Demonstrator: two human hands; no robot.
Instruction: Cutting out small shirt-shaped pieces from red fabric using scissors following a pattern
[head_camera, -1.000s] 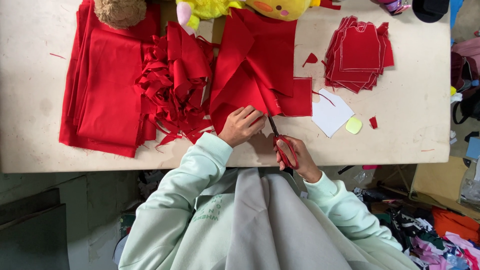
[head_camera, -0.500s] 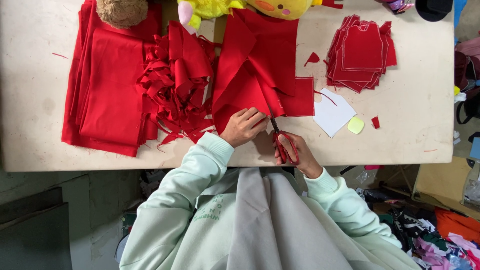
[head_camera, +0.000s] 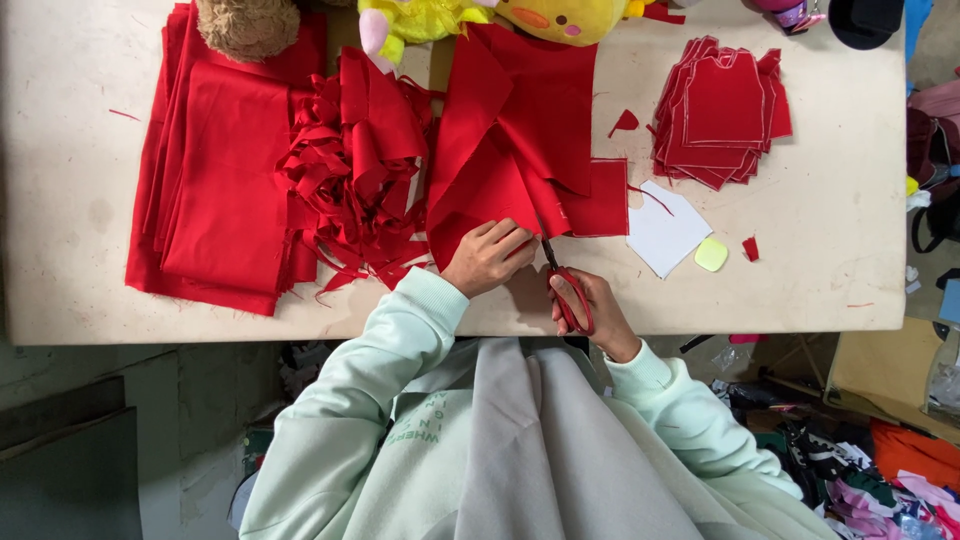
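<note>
My left hand (head_camera: 488, 257) presses and pinches the near edge of a large piece of red fabric (head_camera: 520, 140) lying on the beige table (head_camera: 830, 250). My right hand (head_camera: 590, 312) grips red-handled scissors (head_camera: 562, 283), whose blades point up into the fabric's edge right beside my left fingers. The blade tips are partly hidden by the cloth.
A pile of red fabric scraps (head_camera: 355, 180) and a folded stack of red cloth (head_camera: 220, 170) lie to the left. A stack of cut red pieces (head_camera: 720, 110), a white paper template (head_camera: 668, 228), a yellow chalk (head_camera: 711, 254) and plush toys (head_camera: 420, 18) sit nearby.
Both hands stay at the fabric's near edge. The scissors have edged slightly further into the cloth; the view shifted a little.
</note>
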